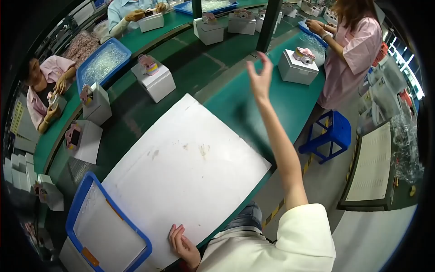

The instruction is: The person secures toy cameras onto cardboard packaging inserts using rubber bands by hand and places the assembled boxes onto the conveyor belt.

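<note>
My right hand (261,77) is raised over the green table at the end of my outstretched arm, fingers apart and holding nothing. To its right, apart from it, a white box (297,71) carries a pink toy camera (304,55). My left hand (184,245) rests at the near edge of a large white sheet (181,167), its fingers loosely curled and spread a little, with nothing in them. The sheet bears a few smudges. Left of that hand lies a blue-rimmed tray (147,242) with a pale flat bottom.
More white boxes (161,86) topped with pink toy cameras stand along the dark green belt. Blue trays (81,75) hold clear plastic pieces. Co-workers (358,50) are at the right, left and far side. A blue stool (335,129) stands on the floor at right.
</note>
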`<move>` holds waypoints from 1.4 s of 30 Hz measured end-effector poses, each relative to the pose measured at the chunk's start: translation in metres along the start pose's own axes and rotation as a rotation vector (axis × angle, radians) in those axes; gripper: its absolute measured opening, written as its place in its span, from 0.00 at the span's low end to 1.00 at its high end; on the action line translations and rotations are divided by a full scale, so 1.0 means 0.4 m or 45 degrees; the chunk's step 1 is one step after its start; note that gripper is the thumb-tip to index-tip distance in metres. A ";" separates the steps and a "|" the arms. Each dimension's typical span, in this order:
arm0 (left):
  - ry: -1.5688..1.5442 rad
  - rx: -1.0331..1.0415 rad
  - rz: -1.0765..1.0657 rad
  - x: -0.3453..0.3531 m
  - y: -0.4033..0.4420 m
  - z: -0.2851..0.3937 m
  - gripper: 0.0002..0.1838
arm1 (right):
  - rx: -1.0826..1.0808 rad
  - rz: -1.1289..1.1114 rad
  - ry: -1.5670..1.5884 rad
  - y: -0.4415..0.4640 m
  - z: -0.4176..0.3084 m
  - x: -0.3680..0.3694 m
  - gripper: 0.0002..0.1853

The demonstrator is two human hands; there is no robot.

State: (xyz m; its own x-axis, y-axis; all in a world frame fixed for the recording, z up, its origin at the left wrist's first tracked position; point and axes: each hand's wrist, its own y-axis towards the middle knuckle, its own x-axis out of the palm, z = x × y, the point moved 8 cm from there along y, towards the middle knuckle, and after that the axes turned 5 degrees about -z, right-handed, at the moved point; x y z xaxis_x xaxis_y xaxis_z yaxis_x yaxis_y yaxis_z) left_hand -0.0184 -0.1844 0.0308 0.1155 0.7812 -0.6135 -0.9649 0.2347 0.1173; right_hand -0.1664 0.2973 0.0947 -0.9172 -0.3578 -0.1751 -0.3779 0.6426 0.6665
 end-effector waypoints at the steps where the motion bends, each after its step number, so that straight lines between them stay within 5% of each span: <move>1: 0.020 -0.002 0.021 0.001 -0.002 -0.002 0.10 | 0.122 0.178 -0.053 0.031 0.062 -0.135 0.22; 3: 0.034 0.006 0.046 0.004 -0.006 -0.012 0.09 | 0.055 0.508 -0.245 0.089 0.222 -0.386 0.21; 5: 0.152 0.146 -0.022 0.007 -0.007 -0.013 0.10 | 0.218 0.492 -0.436 0.154 0.376 -0.549 0.27; 9: 0.266 0.256 -0.124 0.016 -0.025 -0.037 0.14 | 0.686 -0.177 0.003 0.172 0.590 -0.543 0.45; 13: 0.237 0.144 -0.217 0.029 -0.032 -0.052 0.18 | 0.617 -0.305 -0.569 0.088 0.428 -0.467 0.53; 17: 0.175 -0.012 0.038 0.014 -0.007 0.025 0.09 | 0.356 -0.124 -0.936 0.040 0.337 -0.430 0.57; 23: 0.167 0.010 0.054 0.014 -0.005 0.037 0.09 | 0.288 -0.166 -0.372 0.092 0.381 -0.356 0.56; 29: 0.035 -0.054 0.031 -0.001 0.001 0.045 0.09 | 0.419 -0.498 0.171 -0.133 0.002 -0.236 0.56; 31: 0.096 0.046 0.066 -0.054 -0.006 -0.008 0.09 | 0.267 -0.724 0.268 -0.263 -0.186 -0.164 0.58; 34: 0.323 0.098 0.359 -0.271 -0.020 -0.104 0.12 | 0.283 -1.054 0.479 -0.483 -0.374 -0.052 0.60; 37: 0.623 -0.217 0.602 -0.537 -0.043 -0.285 0.17 | 0.502 -1.198 0.466 -0.673 -0.428 0.031 0.59; 39: 1.346 -0.096 0.347 -0.596 -0.036 -0.371 0.24 | 0.422 -1.235 0.417 -0.737 -0.490 0.060 0.58; 42: 1.193 -0.406 0.101 -0.605 -0.052 -0.578 0.27 | 0.157 -1.250 0.305 -0.800 -0.574 0.092 0.55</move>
State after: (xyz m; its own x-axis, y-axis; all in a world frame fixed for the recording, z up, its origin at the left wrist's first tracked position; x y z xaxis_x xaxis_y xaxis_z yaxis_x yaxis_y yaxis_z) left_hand -0.0808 -0.5121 -0.0035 -0.0526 -0.0175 -0.9985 -0.9959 -0.0726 0.0537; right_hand -0.0501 -0.0770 0.0414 -0.1504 -0.8822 -0.4462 -0.9731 0.0524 0.2245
